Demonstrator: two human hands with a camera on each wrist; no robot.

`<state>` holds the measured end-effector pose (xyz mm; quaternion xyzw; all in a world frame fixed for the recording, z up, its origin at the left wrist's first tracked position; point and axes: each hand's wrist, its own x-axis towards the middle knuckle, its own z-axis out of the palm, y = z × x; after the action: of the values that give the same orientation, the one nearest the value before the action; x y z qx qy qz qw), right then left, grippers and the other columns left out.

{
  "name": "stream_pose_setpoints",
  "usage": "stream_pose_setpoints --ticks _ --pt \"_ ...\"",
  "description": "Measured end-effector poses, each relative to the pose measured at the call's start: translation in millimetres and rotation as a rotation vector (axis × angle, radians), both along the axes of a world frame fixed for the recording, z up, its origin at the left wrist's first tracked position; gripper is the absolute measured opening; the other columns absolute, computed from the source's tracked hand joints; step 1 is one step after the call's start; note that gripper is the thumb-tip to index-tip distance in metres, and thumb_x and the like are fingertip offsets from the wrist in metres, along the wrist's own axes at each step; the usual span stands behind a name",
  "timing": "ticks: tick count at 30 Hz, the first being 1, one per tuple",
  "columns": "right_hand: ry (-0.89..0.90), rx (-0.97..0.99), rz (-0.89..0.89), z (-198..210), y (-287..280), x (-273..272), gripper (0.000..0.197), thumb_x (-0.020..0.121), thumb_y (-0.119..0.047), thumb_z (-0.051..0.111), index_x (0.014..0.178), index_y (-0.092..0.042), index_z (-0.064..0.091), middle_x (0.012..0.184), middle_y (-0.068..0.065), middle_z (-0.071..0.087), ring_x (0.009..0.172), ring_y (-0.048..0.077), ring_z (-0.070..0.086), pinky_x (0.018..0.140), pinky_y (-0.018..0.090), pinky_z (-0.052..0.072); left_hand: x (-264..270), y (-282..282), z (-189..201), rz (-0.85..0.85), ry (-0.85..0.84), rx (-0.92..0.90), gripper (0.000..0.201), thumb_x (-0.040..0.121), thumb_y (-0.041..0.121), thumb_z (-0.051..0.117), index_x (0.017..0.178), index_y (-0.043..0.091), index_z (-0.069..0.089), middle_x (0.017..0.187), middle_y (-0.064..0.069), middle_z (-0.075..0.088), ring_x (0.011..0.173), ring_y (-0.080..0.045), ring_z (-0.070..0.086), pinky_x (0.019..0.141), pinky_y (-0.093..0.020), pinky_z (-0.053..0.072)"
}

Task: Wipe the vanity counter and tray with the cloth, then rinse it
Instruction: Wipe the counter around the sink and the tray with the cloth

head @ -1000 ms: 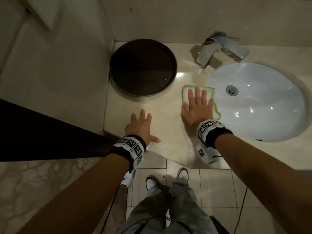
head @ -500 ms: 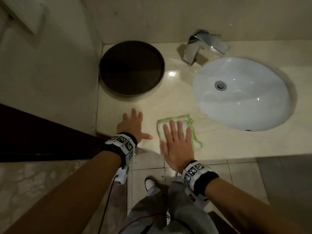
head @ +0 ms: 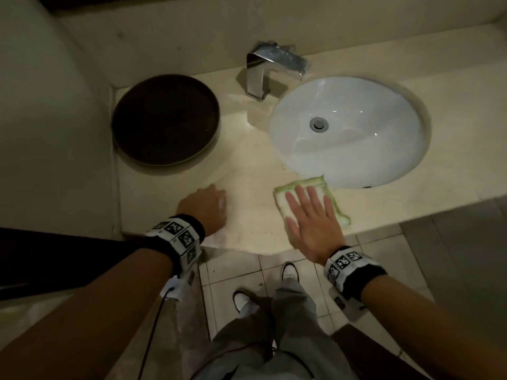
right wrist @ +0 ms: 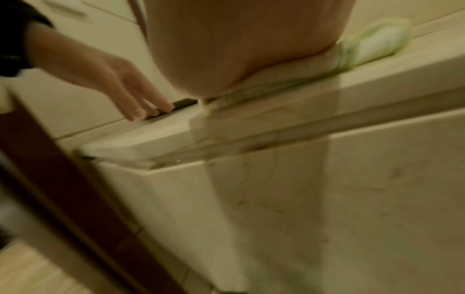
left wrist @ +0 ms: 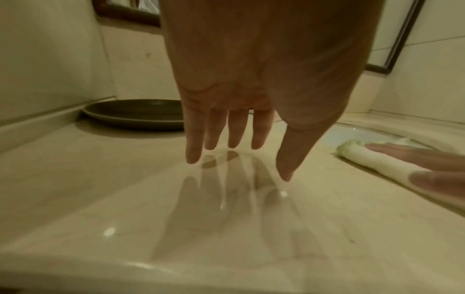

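Your right hand (head: 311, 223) pressed flat, fingers straight, on the folded white, green-edged cloth (head: 340, 212) at the surface's (head: 247, 187) front edge, beside the basin (head: 356, 149). Left hand (head: 204, 205) rested released on bare surface; tray (head: 164, 119) sat well apart in the corner.

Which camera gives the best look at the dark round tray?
The head view: it shows the whole tray from above, beside the sink. The left wrist view catches only its rim edge-on behind the fingers; the right wrist view shows none of it.

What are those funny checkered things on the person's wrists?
Each bare arm wears a black wristband wrapped with white tiles printed with black square patterns, like little codes: one by the left hand, one by the right hand. A small white box hangs under each band, and a thin dark cable trails down from the left one. No sleeves show.
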<state>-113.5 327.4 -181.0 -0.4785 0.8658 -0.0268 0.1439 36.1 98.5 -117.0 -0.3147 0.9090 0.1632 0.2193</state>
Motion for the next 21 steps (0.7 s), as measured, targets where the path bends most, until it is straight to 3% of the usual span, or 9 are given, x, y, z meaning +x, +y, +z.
stream_pose_setpoints --ticks 1,3,6,11,16,21 --pt "0.000 0.010 -0.061 1 3 -13 0.060 0.100 -0.049 0.016 0.156 -0.030 0.003 0.164 -0.001 -0.006 0.150 0.021 -0.011 0.120 0.048 -0.007 -5 6 -1 -0.017 0.031 0.025 0.041 0.094 0.037 0.046 0.134 0.029 0.047 0.140 0.003 0.044 0.126 -0.027 0.047 0.102 -0.041 0.041" --pt "-0.005 0.015 -0.202 2 6 -32 0.062 0.098 -0.050 0.012 0.156 -0.030 0.002 0.164 -0.001 -0.005 0.150 0.022 -0.010 0.120 0.047 -0.008 -13 20 -5 -0.051 0.013 0.083 0.062 0.094 0.041 0.052 0.150 0.031 0.026 0.159 0.005 0.019 0.145 -0.023 0.022 0.114 -0.043 0.027" --pt "-0.003 0.023 -0.360 -2 -2 -35 0.063 0.097 -0.048 0.011 0.156 -0.029 0.003 0.164 0.001 -0.002 0.150 0.025 -0.007 0.120 0.050 -0.007 -21 35 -9 -0.107 0.018 0.109 0.077 0.092 0.050 0.053 0.153 0.031 0.010 0.163 0.005 0.001 0.149 -0.024 0.002 0.116 -0.049 0.023" --pt "-0.014 0.025 -0.351 0 -11 -1 0.063 0.098 -0.046 0.011 0.156 -0.026 0.000 0.163 0.005 -0.008 0.149 0.029 -0.012 0.118 0.056 -0.006 -25 51 -23 -0.177 -0.037 0.073 0.086 0.086 0.067 0.047 0.153 0.034 0.003 0.162 0.003 -0.010 0.148 -0.029 -0.007 0.112 -0.063 0.018" --pt "-0.026 -0.017 -0.192 0 -24 55 0.060 0.100 -0.042 0.017 0.156 -0.024 0.006 0.163 0.008 -0.003 0.149 0.032 -0.010 0.117 0.059 -0.003 -23 53 -28 -0.195 -0.027 0.039 0.089 0.084 0.069 0.048 0.153 0.033 0.004 0.162 0.002 -0.011 0.148 -0.031 -0.007 0.111 -0.065 0.018" --pt "0.002 -0.014 -0.085 -3 -16 49 0.060 0.100 -0.044 0.024 0.156 -0.025 0.013 0.164 0.006 0.005 0.150 0.030 -0.002 0.119 0.057 0.002 -21 53 -31 -0.183 -0.016 0.039 0.089 0.084 0.070 0.048 0.153 0.035 0.004 0.162 0.003 -0.010 0.148 -0.029 -0.007 0.112 -0.064 0.018"
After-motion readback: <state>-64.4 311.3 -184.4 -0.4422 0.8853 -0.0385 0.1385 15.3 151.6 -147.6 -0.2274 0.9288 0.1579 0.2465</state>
